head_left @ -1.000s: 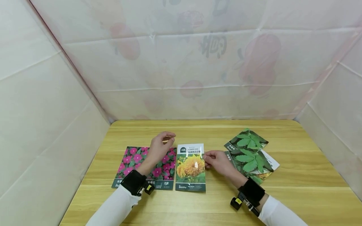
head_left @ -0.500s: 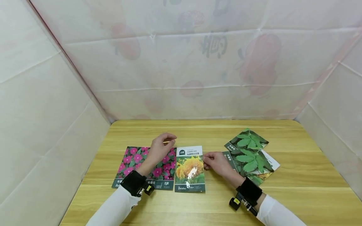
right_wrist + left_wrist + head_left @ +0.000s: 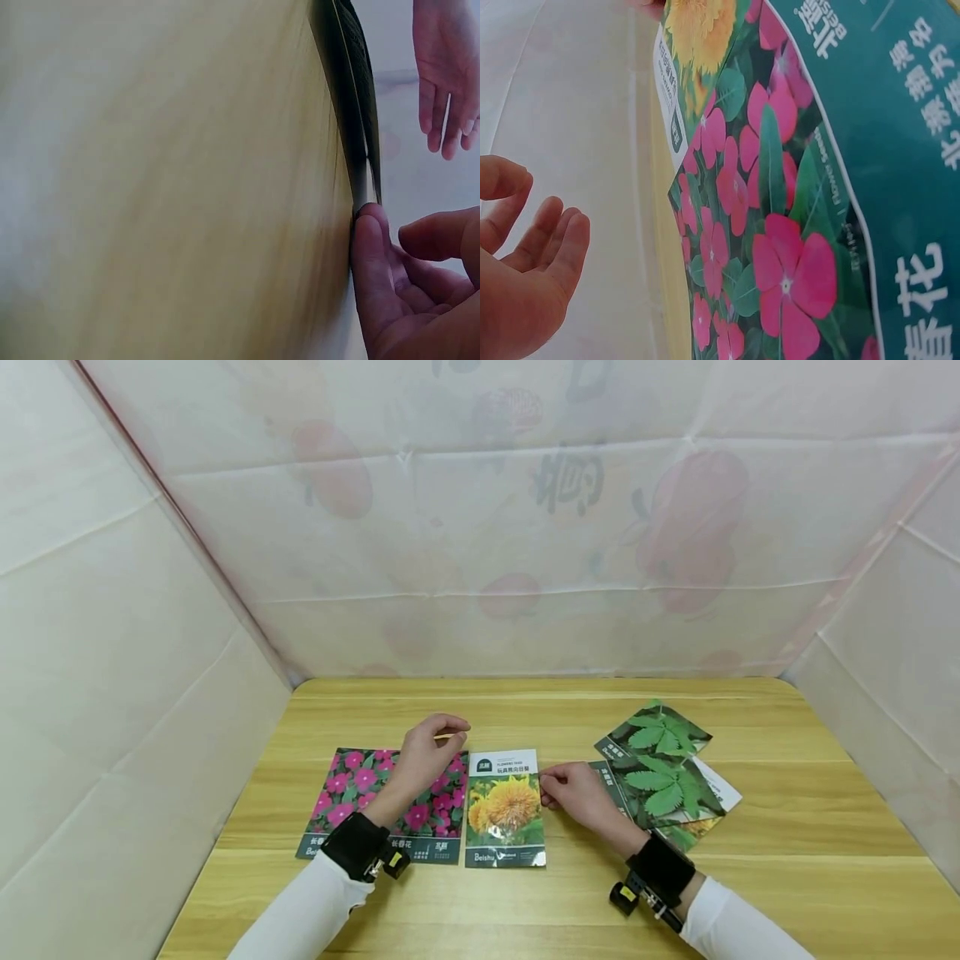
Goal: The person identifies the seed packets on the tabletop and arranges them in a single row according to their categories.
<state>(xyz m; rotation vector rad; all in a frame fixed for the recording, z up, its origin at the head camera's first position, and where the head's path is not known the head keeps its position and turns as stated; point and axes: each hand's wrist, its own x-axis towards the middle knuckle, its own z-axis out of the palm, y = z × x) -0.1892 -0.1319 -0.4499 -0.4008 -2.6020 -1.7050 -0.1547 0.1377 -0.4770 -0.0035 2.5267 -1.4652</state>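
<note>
Along the middle of the tabletop (image 3: 510, 914), the sunflower seed packet (image 3: 505, 814) is lying just beside the pink periwinkle packets (image 3: 435, 810), their lower edges forming one near-level row. The right hand (image 3: 581, 792) is touching its right edge, perhaps steadying it; whether it is pinching, I cannot tell. Over the periwinkles, the left hand (image 3: 422, 756) is hovering, loosely curved, holding nothing, so leaving the sunflower face uncovered.
</note>
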